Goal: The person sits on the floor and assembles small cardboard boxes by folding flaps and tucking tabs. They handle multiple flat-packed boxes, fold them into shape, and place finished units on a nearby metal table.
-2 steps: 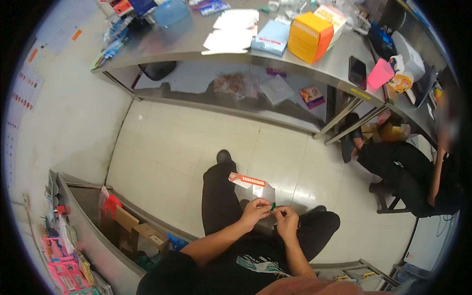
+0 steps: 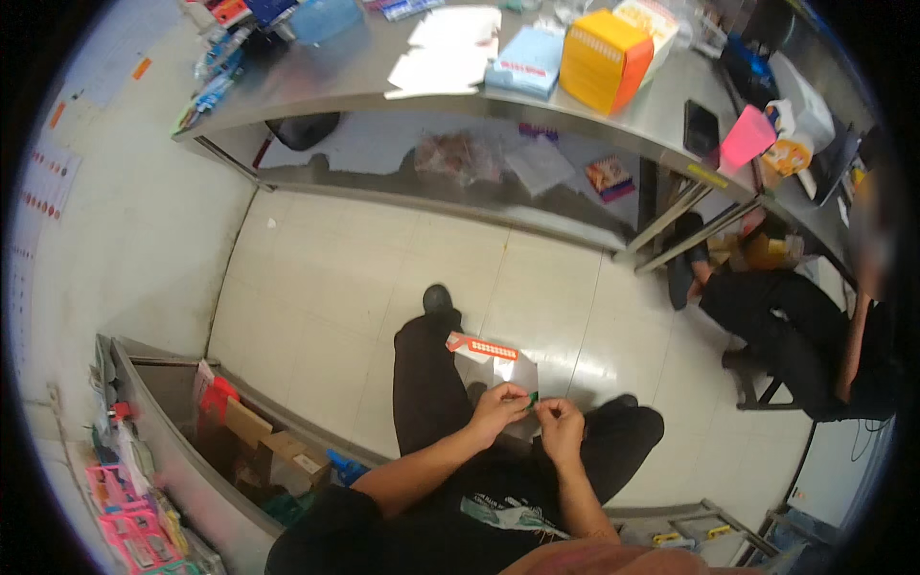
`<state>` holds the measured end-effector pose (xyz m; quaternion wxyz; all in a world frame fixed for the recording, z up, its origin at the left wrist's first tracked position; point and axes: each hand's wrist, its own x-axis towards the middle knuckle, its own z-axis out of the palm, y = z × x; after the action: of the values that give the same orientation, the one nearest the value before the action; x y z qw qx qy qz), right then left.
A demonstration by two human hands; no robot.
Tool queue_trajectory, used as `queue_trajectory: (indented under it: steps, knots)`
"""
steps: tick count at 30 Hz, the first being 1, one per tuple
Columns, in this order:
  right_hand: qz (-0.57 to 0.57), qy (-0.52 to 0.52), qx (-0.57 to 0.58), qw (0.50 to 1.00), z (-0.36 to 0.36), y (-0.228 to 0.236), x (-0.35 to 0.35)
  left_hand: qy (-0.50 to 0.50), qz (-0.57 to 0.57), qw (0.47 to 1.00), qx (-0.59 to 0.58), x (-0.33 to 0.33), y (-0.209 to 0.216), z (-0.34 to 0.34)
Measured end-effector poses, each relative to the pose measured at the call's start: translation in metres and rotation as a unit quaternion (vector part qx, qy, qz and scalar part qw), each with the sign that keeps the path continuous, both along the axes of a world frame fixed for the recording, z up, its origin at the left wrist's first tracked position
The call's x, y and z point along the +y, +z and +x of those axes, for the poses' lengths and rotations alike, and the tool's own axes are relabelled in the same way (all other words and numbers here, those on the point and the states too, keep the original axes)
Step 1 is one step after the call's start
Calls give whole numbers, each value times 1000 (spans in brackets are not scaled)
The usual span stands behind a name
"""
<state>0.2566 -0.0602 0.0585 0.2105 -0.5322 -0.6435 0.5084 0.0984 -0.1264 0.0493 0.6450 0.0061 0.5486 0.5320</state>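
Note:
In front of my lap, my left hand (image 2: 498,412) pinches a small green piece (image 2: 533,398) between thumb and fingertips. My right hand (image 2: 561,429) is closed in a pinch just right of it; what lies in its fingertips is too small to make out. Beyond and partly under my left hand is a thin carton (image 2: 516,372) with a white and orange printed flap (image 2: 491,349), between my knees. My hands hide its near part, so I cannot tell what supports it.
A steel table (image 2: 383,107) stands ahead with a yellow box (image 2: 604,62), a blue box (image 2: 525,62), white card (image 2: 446,53), a phone (image 2: 701,128) and a pink cup (image 2: 747,136). Another person (image 2: 805,321) sits at right. A steel-sided bin (image 2: 182,412) holds cartons at left.
My right fingertips have drawn slightly up and away from the green piece. My left hand stays nearly still. The view has shifted a little.

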Motion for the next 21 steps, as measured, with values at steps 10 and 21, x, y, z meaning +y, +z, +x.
queue_trajectory:
  steps: [10, 21]
  knots:
    - [-229, -123, 163, 952, -28, -4, 105, -25, 54, 998, -24, 100, -20, -25]
    - [-99, -220, 246, 939, -57, 27, 172, -99, 155, 983, -12, 208, 36, -54]
